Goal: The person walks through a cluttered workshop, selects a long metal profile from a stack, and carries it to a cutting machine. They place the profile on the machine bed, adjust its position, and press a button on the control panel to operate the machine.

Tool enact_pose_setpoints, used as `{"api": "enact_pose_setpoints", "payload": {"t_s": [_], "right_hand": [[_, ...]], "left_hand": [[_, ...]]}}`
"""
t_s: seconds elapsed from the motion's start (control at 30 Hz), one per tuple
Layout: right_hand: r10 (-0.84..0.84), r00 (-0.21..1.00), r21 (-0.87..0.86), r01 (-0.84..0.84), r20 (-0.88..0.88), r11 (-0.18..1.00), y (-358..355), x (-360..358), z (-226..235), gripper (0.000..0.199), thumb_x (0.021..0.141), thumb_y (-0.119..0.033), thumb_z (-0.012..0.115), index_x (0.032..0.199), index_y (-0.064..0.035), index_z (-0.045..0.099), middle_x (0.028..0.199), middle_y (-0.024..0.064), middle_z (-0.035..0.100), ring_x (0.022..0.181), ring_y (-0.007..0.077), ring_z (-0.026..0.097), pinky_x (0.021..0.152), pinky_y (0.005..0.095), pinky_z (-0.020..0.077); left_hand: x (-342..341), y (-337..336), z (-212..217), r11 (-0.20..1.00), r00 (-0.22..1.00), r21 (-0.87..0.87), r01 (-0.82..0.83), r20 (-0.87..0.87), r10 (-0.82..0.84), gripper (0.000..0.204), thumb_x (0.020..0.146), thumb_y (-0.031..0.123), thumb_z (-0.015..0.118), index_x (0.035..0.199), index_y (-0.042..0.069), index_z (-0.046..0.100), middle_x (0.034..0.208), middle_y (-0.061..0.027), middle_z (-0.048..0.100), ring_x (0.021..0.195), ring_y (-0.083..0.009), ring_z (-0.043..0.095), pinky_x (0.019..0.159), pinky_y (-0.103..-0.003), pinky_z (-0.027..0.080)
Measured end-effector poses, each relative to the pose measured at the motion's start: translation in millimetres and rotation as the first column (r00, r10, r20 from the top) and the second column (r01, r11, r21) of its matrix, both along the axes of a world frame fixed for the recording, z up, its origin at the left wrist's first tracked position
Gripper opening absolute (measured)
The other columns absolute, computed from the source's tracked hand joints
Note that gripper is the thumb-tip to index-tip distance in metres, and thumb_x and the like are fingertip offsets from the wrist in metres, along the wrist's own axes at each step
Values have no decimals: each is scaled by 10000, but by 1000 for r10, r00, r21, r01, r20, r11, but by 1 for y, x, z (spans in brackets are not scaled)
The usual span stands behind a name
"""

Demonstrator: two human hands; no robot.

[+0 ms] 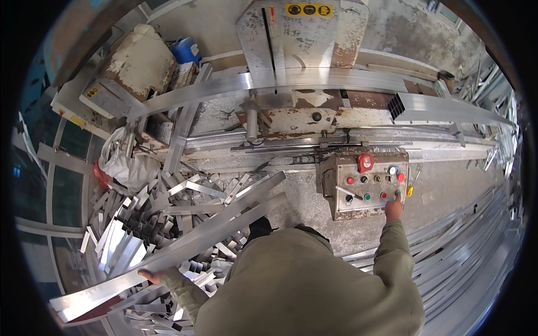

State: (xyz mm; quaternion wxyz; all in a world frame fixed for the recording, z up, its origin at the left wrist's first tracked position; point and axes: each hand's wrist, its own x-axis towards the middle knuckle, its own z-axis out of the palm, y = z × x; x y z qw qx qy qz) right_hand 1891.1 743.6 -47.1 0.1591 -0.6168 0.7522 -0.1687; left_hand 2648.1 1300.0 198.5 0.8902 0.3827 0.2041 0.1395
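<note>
Right hand (394, 208) presses one fingertip on the control box (364, 185); left hand (150, 275), left of it, should grip the aluminium strips (185, 241) firmly.

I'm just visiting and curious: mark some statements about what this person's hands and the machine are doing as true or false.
1. The right hand presses a button on the control panel. True.
2. The left hand is empty. False: it holds long aluminium profiles.
3. The panel's big mushroom button is blue. False: it is red.
4. Cut-off metal scraps lie piled left of the panel. True.
5. A hollow profile lies on the saw bench. True.
</note>
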Motion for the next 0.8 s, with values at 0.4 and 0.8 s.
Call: {"api": "enact_pose_setpoints", "payload": {"t_s": [0.4, 0.8], "right_hand": [[42, 999, 32, -43, 22, 999, 0, 1, 14, 837, 810, -117, 586, 1632, -98, 426, 1386, 333, 651, 1269, 501, 636, 1058, 529, 521], [-36, 977, 174, -1, 212, 985, -14, 13, 27, 892, 798, -75, 574, 1654, 0, 333, 1438, 301, 615, 1235, 419, 664, 1017, 461, 550]], "left_hand": [[-13, 0, -29, 986, 980, -127, 111, 179, -87, 668, 1002, 632, 655, 1404, 99, 634, 1319, -92, 693, 1166, -296, 667, 1053, -504, 530], [-40, -14, -14, 992, 987, -109, 69, 150, -52, 683, 986, 612, 702, 1409, 86, 600, 1269, -96, 676, 1106, -310, 670, 995, -495, 560]]}}
